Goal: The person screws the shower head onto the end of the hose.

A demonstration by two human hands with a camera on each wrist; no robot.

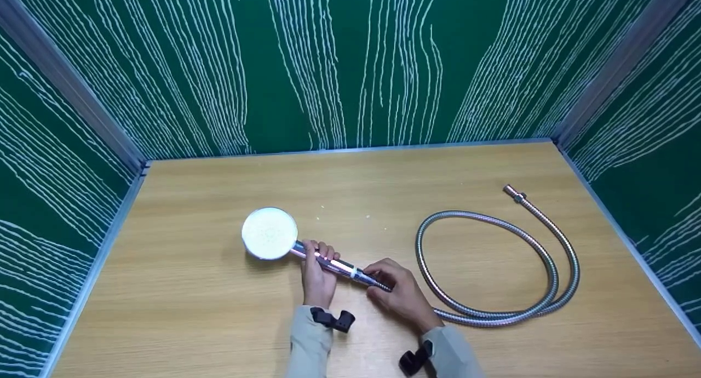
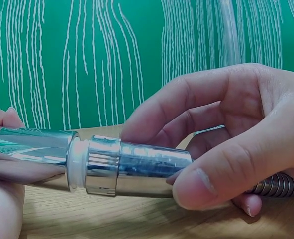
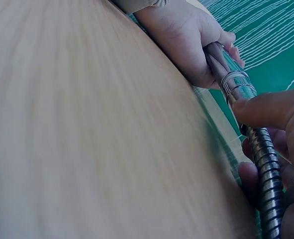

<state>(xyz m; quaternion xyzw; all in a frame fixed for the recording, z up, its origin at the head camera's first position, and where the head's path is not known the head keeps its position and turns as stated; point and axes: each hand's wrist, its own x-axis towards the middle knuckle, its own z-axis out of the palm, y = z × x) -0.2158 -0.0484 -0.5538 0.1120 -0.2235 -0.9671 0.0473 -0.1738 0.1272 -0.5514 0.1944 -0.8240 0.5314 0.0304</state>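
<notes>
A shower head [image 1: 269, 233] with a round white face and a chrome handle [image 1: 335, 265] is held above the tabletop. My left hand [image 1: 319, 274] grips that handle, its fingers wrapped round it. At the handle's lower end, a conical chrome hose nut [image 2: 151, 162] lies in line with it. A whitish ring [image 2: 77, 164] shows between handle and nut. With thumb and fingers, my right hand [image 1: 402, 293] pinches the nut near its narrow end. From there the ribbed metal shower hose [image 3: 268, 174] runs back under the right palm, partly hidden by it.
The rest of the hose [image 1: 493, 220] lies looped on the wooden table [image 1: 191, 312] at the right, its free end fitting [image 1: 515, 193] toward the back. Small white specks [image 1: 368, 216] dot the wood. Green panels [image 1: 350, 66] with white lines wall in the back and sides.
</notes>
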